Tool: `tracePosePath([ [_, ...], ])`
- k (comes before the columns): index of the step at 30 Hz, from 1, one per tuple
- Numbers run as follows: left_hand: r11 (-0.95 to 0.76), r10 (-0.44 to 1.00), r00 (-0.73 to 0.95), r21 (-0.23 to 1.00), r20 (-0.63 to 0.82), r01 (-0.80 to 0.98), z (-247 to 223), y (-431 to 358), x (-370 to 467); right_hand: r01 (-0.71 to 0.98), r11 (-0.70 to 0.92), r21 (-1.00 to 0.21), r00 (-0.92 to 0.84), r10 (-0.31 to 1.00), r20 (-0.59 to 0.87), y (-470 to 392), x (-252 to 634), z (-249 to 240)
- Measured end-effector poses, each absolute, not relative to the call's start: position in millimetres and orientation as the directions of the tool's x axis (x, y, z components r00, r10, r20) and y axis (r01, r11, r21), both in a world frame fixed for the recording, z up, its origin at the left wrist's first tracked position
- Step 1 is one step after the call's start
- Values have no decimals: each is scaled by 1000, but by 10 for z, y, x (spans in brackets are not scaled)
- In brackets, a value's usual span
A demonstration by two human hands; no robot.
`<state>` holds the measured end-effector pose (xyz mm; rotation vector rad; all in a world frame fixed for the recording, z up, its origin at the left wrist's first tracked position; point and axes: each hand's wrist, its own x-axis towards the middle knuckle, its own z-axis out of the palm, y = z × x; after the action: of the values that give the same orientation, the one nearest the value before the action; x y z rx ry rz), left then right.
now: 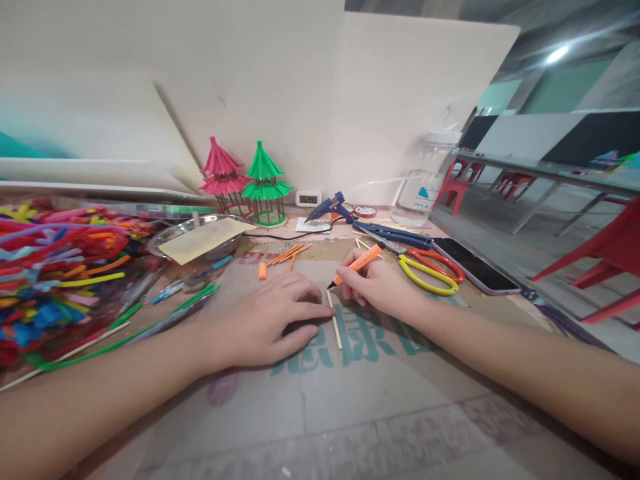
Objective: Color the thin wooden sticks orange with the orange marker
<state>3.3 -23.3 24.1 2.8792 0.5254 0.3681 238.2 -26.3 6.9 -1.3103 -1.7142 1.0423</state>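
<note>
While around orange marker [369, 257], right hand [369, 280] snug

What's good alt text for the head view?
The person's right grip holds an orange marker, tip at a pale stick; the left grip lies beside it. Behind stand a pink pagoda model and a green pagoda model.

Two hands [280, 317], one orange marker [360, 263], two pagodas [268, 191], one glue gun [329, 207].

stick [337, 330]: before glue gun [327, 209] | digital clock [309, 199]: behind gun | scissors [425, 287]: left of smartphone [475, 265] | card [203, 241]: on dish [171, 231] | pipe cleaners [55, 280]: left of dish
</note>
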Motion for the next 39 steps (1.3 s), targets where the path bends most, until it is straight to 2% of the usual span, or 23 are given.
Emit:
tracePosePath([
  [11,-917,374,901,235,219,323,225,-231,29,383,120,-916,-224,974,34,-292,2354,121],
  [19,-921,366,901,230,235,314,233,-232,36,347,94,-933,-310,951,-19,-318,2381,120],
  [26,-916,374,900,238,224,322,233,-233,31,387,171,-906,-208,973,95,-285,2376,82],
  [30,-918,370,896,246,244,312,232,-235,33,402,181,-898,-205,973,105,-269,2385,62],
  [39,-913,374,899,258,227,315,230,-231,32,386,100,-917,-232,973,9,-290,2378,115],
])
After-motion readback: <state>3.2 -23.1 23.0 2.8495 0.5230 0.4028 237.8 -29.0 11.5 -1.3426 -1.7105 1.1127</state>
